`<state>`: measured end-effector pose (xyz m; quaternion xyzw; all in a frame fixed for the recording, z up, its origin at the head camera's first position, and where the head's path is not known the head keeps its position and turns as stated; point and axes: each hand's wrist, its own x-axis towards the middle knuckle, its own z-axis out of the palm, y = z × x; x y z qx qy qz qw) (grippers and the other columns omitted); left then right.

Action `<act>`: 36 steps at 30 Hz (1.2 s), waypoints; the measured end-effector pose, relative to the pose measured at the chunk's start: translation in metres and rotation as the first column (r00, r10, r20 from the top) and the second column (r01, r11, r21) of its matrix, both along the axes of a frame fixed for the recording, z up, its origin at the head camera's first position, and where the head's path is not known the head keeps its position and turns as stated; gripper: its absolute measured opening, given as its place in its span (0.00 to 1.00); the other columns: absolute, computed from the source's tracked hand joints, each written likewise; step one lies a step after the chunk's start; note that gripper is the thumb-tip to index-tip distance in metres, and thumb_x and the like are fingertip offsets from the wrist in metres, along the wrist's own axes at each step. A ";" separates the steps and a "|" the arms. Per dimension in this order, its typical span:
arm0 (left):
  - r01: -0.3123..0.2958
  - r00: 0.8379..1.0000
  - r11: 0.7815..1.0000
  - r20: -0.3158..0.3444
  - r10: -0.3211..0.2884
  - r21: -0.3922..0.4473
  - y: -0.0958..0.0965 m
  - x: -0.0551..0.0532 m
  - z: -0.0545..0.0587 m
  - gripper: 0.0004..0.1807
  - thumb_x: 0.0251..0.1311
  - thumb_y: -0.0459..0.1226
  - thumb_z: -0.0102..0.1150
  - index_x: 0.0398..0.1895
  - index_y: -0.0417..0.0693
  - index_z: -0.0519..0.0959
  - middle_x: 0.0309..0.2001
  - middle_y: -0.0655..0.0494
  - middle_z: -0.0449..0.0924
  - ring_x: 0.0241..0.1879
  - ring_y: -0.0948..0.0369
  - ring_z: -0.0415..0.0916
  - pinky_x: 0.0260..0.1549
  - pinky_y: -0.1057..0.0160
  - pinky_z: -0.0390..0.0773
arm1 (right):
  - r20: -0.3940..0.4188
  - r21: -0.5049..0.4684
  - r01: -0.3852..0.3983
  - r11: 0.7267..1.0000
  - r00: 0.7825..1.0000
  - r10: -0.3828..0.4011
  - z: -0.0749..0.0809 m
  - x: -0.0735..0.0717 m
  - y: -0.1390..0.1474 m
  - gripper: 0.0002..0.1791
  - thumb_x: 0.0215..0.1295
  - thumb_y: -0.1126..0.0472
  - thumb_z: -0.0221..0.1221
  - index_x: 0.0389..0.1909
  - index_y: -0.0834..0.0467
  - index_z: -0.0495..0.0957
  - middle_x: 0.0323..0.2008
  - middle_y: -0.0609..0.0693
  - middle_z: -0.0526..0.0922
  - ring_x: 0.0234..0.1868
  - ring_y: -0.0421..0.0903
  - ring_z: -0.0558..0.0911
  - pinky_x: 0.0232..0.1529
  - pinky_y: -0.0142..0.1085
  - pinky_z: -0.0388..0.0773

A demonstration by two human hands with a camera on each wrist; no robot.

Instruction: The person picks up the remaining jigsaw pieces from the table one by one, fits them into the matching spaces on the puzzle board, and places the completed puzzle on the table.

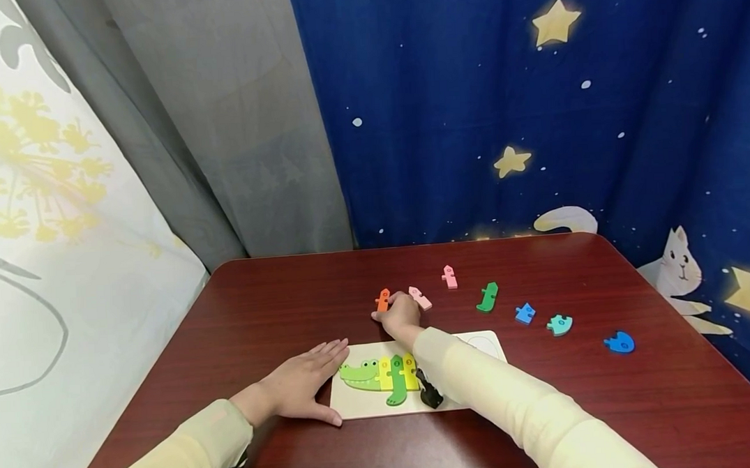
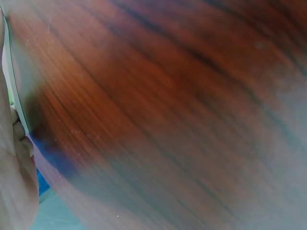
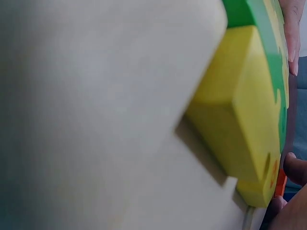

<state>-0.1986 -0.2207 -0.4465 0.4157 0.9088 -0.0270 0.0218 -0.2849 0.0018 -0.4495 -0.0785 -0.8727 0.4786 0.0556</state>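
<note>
A pale wooden puzzle board [image 1: 370, 410] lies on the table, bearing a green crocodile head [image 1: 362, 375], yellow pieces [image 1: 410, 372] and a green leg piece [image 1: 397, 381] joined in a row. My left hand [image 1: 302, 382] rests with straight fingers at the board's left edge, thumb spread near the lower corner. Beyond the board's far edge, my right hand [image 1: 402, 318] pinches an orange puzzle piece [image 1: 383, 300] between thumb and finger. Close by those fingers lies a pink piece [image 1: 420, 298]. In the right wrist view, a yellow piece [image 3: 235, 105] stands up thick from the board.
Loose pieces lie to the right on the brown table [image 1: 277, 301]: another pink one [image 1: 449, 277], a green leg [image 1: 489, 297], a blue one [image 1: 525, 314], a teal one [image 1: 560, 325] and a rounded blue one [image 1: 619, 343]. Curtains hang behind the table.
</note>
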 end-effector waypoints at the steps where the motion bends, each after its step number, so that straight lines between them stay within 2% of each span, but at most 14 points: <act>1: 0.002 1.000 1.000 -0.003 -0.002 0.001 0.000 0.000 0.000 0.64 0.48 0.78 0.41 0.76 0.39 0.51 0.76 0.46 0.47 0.74 0.55 0.45 0.70 0.57 0.51 | 0.000 0.000 0.002 1.000 1.000 -0.002 0.000 0.000 0.000 0.20 0.50 0.59 0.75 0.40 0.63 0.77 0.33 0.53 0.78 0.37 0.50 0.76 0.45 0.42 0.77; 10: 0.004 1.000 1.000 -0.010 -0.004 0.000 0.000 -0.001 -0.001 0.64 0.48 0.78 0.41 0.76 0.39 0.51 0.76 0.46 0.46 0.74 0.55 0.44 0.71 0.57 0.50 | -0.016 0.022 0.001 1.000 1.000 -0.001 0.000 -0.002 0.000 0.18 0.51 0.61 0.74 0.40 0.63 0.79 0.34 0.53 0.79 0.37 0.51 0.76 0.47 0.42 0.76; 24: 0.002 1.000 1.000 -0.016 -0.002 -0.005 0.000 -0.002 -0.004 0.64 0.48 0.78 0.41 0.76 0.39 0.50 0.76 0.47 0.46 0.74 0.55 0.44 0.70 0.57 0.50 | -0.054 -0.018 -0.043 0.999 0.998 0.042 -0.005 -0.003 0.007 0.14 0.52 0.62 0.73 0.36 0.59 0.80 0.27 0.48 0.77 0.31 0.47 0.74 0.37 0.37 0.75; 32: -0.009 1.000 1.000 -0.001 0.008 -0.017 0.001 -0.001 -0.005 0.65 0.47 0.79 0.41 0.76 0.40 0.49 0.76 0.47 0.45 0.74 0.55 0.43 0.71 0.57 0.50 | -0.075 -0.037 -0.095 0.995 0.993 0.092 -0.008 -0.002 0.012 0.14 0.50 0.61 0.74 0.35 0.59 0.81 0.26 0.49 0.75 0.30 0.46 0.73 0.33 0.36 0.73; 36: -0.011 1.000 1.000 -0.008 0.011 -0.021 0.000 -0.001 -0.005 0.65 0.47 0.79 0.40 0.76 0.40 0.50 0.76 0.47 0.45 0.74 0.55 0.43 0.71 0.57 0.50 | -0.084 -0.046 -0.116 0.992 0.990 0.112 -0.009 -0.004 0.014 0.14 0.51 0.61 0.74 0.36 0.58 0.81 0.26 0.48 0.76 0.30 0.45 0.74 0.35 0.36 0.74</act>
